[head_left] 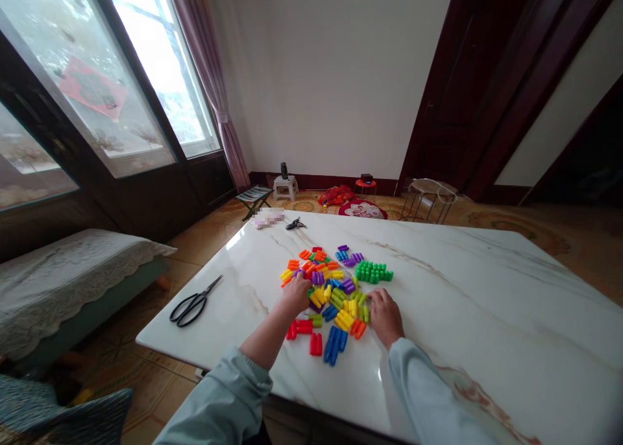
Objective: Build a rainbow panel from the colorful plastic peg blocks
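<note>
Coloured plastic pieces (337,297) lie between my left hand (296,294), bent-fingered over some, and right hand (385,314), half-curled beside others; whether either grips one, I can't tell. Picking through seems the step, calling next for a light pinch. Green pieces (374,272) cluster beyond my right hand.

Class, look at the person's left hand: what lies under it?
Yellow pieces show just right of the left hand, and orange pieces beyond it. Whatever lies directly underneath is covered and cannot be seen.
</note>
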`<control>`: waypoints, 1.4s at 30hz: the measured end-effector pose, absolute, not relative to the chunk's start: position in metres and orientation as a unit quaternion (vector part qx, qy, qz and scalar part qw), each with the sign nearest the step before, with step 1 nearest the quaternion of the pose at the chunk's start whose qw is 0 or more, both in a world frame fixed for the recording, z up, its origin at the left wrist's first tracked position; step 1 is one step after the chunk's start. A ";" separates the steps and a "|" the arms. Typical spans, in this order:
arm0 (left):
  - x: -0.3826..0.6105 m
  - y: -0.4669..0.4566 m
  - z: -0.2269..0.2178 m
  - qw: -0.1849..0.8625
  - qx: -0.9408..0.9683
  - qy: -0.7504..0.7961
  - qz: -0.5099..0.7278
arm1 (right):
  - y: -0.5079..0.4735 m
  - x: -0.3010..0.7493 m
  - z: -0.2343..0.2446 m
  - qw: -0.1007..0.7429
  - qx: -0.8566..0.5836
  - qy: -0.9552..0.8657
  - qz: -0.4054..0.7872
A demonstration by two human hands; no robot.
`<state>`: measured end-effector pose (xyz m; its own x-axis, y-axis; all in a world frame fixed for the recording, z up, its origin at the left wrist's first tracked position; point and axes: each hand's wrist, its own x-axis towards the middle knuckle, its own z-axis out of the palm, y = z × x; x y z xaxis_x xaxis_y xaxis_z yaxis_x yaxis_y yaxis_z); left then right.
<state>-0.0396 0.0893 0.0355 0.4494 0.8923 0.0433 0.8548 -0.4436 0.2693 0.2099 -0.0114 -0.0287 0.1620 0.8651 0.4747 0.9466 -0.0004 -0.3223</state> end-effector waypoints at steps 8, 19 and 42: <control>-0.037 0.086 0.045 0.077 0.833 0.533 0.125 | -0.011 0.209 -0.030 0.300 -0.708 -0.638 -0.048; 0.066 0.048 0.037 0.306 0.776 0.387 0.392 | -0.022 0.201 -0.020 0.426 -0.628 -0.650 0.020; -0.002 -0.052 0.021 0.166 0.967 0.125 0.145 | -0.012 0.214 -0.035 0.416 -0.757 -0.501 -0.050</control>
<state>-0.0017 -0.0522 0.0206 0.9266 0.2893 0.2402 0.1930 -0.9142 0.3565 0.2140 -0.0120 -0.0347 0.4924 0.7176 0.4925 0.8001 -0.1507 -0.5806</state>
